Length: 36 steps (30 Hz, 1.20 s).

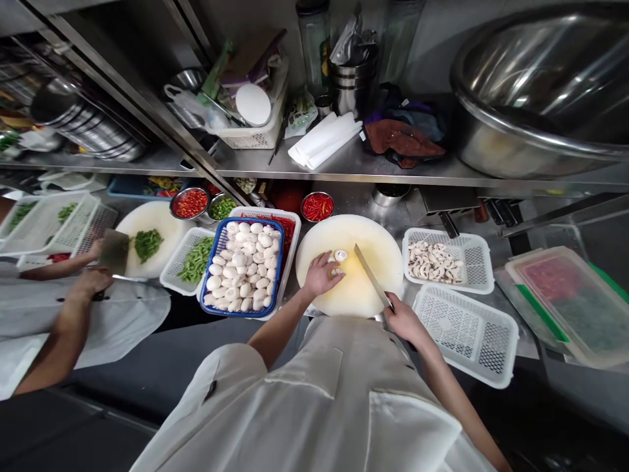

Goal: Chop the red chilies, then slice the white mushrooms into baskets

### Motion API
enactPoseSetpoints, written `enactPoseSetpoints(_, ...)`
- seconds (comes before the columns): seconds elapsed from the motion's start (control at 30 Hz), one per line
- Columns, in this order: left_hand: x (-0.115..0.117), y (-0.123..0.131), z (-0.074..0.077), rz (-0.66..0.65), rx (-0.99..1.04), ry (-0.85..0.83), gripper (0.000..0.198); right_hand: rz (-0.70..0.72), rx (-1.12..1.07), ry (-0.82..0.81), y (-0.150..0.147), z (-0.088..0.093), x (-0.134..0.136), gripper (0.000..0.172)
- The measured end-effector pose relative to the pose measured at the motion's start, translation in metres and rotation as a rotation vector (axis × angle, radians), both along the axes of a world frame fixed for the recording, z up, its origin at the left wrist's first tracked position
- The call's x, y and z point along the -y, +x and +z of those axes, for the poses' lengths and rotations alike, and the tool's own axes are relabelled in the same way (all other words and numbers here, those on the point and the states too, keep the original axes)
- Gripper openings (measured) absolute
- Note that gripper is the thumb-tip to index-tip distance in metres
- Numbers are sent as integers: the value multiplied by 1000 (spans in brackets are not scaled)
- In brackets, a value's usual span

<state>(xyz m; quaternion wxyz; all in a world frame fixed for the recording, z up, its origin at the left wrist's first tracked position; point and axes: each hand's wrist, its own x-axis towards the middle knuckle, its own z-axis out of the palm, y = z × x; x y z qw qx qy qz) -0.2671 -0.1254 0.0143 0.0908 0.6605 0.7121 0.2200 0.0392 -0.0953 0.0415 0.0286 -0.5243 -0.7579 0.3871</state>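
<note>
A round white cutting board (pixel 351 295) lies in front of me, yellowish in its middle. My left hand (pixel 322 274) is over its left part, fingers round a mushroom that shows partly between them. Another white mushroom (pixel 341 255) sits just beyond the fingertips. My right hand (pixel 401 317) grips the handle of a knife (pixel 372 276) at the board's lower right edge; the blade points up and left across the board, apart from the mushrooms. Left of the board stands a blue basket (pixel 202 296) heaped with whole mushrooms (pixel 244 262). Sliced mushrooms (pixel 432 263) lie in a white basket (pixel 484 265) on the right.
A white basket (pixel 479 334) without food is at the lower right, near lidded containers (pixel 570 301). Bowls of red chillies (pixel 317 206) stand behind. At left, a person's hands (pixel 93 278) hold a cleaver (pixel 114 252) beside greens. A steel shelf (pixel 393 172) crosses above the worktop.
</note>
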Motion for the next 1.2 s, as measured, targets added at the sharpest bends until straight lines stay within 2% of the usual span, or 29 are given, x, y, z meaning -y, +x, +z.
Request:
enactPoseSetpoints(0.1,-15,8,11,119,2,-7,34,-8,5,36,-9,-2,-3,46)
enactPoseSetpoints(0.2,-25,5,18,201,18,-15,53,-25,-4,63,-12,-7,0,44)
enactPoseSetpoints(0.27,-31,-1,20,119,43,-56,61,-37,-11,72,-13,-11,2,44)
enactPoseSetpoints(0.37,-40,-10,22,-74,98,-94,57,-54,-22,70,-14,-13,2,44)
enactPoseSetpoints(0.47,-47,-12,21,-177,150,-55,54,-65,-44,65,-13,-11,0,44)
enactPoseSetpoints(0.6,-53,-6,18,-317,219,-78,36,-43,-68,62,-12,-6,-3,44)
enactPoseSetpoints(0.7,-59,-4,17,-429,148,-84,22,-36,-57,60,-12,-4,-4,45)
enactPoseSetpoints(0.83,-68,-9,14,-327,50,22,21,-39,-52,62,-12,-5,-5,43)
enactPoseSetpoints(0.97,-71,-14,6,-253,159,62,29,-24,-56,52,-12,-5,-6,44)
enactPoseSetpoints(1.1,-58,-13,-5,-281,147,149,28,-18,-32,39,-12,-5,-9,43)
enactPoseSetpoints(1.2,-43,-14,-13,-232,71,212,30,-24,-26,39,-11,-6,-11,41)
